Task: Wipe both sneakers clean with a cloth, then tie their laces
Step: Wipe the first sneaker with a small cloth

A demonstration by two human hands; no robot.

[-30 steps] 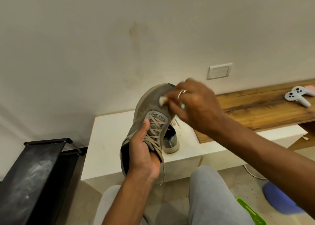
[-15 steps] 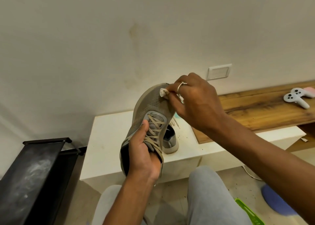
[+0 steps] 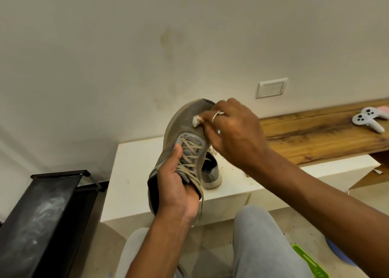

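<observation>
My left hand grips a grey-brown sneaker by its tongue and heel opening, toe pointing up and away. Its tan laces hang loose. My right hand pinches a small white cloth against the right side of the toe box; most of the cloth is hidden under my fingers. The second sneaker stands on the white bench behind the held one, mostly hidden by it.
A wooden shelf lies on the bench at the right, with white game controllers on it. A black metal rack stands at the left. My grey-trousered knees are below. A green item lies on the floor.
My right hand with the cloth has slid over the toe of the held sneaker, up toward the tip and back down. The left hand keeps the same grip.
</observation>
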